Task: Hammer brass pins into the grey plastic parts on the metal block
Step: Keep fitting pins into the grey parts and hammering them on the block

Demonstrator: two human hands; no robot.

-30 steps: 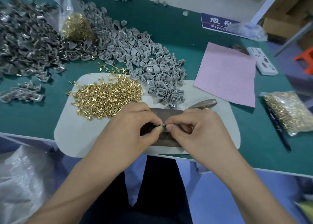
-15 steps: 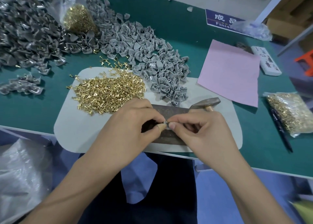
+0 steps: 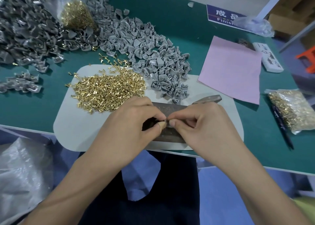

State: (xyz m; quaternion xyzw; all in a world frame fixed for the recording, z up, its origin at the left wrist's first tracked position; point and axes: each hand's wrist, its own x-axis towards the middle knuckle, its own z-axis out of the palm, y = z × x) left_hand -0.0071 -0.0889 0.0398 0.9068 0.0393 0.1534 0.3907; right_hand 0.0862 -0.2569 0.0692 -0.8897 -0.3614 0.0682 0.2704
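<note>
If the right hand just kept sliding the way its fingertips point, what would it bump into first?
The right hand points leftward at the left hand, whose taped thumb sits almost against it over the metal block. It would likely meet that thumb first, though the small piece pinched between them is hard to see.

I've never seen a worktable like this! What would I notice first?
Probably the shiny heap of brass pins on the pale mat, with a big spill of grey plastic parts just behind it. Then the left hand and right hand, fingertips meeting over the metal block.
</note>
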